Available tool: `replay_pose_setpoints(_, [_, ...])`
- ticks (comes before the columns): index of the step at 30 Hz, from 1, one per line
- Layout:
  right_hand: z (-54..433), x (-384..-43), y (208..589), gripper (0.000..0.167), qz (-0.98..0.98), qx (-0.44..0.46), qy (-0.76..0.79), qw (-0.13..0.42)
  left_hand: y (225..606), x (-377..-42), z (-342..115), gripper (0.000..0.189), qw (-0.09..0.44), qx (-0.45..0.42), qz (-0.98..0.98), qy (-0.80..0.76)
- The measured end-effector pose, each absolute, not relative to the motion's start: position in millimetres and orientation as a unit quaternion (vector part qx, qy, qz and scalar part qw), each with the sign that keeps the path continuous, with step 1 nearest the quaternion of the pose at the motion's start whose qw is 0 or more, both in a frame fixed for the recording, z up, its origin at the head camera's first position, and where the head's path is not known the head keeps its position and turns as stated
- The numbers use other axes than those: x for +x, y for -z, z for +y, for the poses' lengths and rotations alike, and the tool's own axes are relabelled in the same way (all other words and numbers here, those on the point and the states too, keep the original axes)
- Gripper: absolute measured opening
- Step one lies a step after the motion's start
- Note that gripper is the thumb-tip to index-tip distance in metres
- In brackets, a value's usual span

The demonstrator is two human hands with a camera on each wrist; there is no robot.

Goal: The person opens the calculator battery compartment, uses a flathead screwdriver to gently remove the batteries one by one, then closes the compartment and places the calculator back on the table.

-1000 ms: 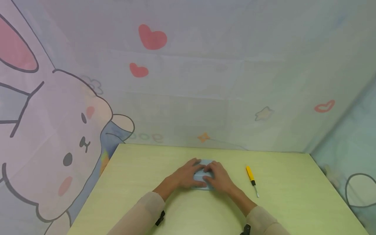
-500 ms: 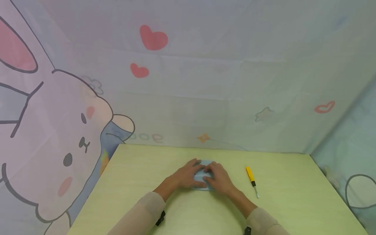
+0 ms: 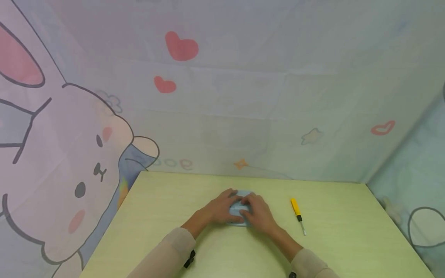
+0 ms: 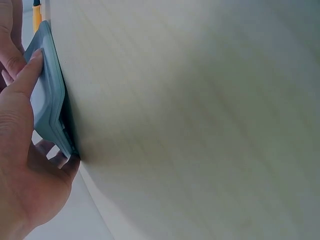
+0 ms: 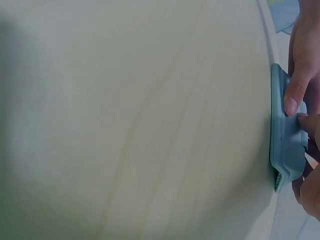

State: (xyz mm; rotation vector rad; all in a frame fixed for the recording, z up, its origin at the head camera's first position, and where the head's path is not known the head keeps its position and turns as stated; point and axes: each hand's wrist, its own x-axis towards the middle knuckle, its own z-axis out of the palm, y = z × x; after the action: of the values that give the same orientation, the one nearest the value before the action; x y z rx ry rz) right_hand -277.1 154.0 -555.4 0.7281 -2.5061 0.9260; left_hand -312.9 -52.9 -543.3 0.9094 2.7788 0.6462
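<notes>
A pale blue, flat plastic case (image 3: 237,210) with rounded corners lies on the table near its middle, between both hands. My left hand (image 3: 221,207) holds the case along its left side, the thumb (image 4: 31,75) lying over the upper face and fingers at the far edge. From the other side my right hand (image 3: 260,211) grips it, fingers bent and the thumb tip on the upper face. In the right wrist view, the case (image 5: 290,142) shows a layered rim, slightly raised off the table at one end. Fingers cover much of its top.
To the right lies a screwdriver (image 3: 296,210) with a yellow handle, its tip toward the front. The pale yellow table (image 3: 167,193) ends at a cloth backdrop (image 3: 243,96) printed with hearts and a rabbit.
Both hands stay on the case in almost the same pose. The whole head view has shifted very slightly; the screwdriver has not moved on the table.
</notes>
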Motion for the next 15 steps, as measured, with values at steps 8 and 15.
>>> replay_pose_setpoints(8, [152.0, -274.7, 558.1, 0.031, -0.885, 0.262, -0.327, 0.204, 543.5, -311.8, -53.5, 0.08, 0.071, 0.304, 0.925, -0.219])
replay_pose_setpoints(15, [151.4, -274.2, 559.7, 0.032, -0.879, 0.268, -0.33, 0.216, 544.3, -313.4, -53.9, 0.08, 0.072, 0.304, 0.926, -0.213])
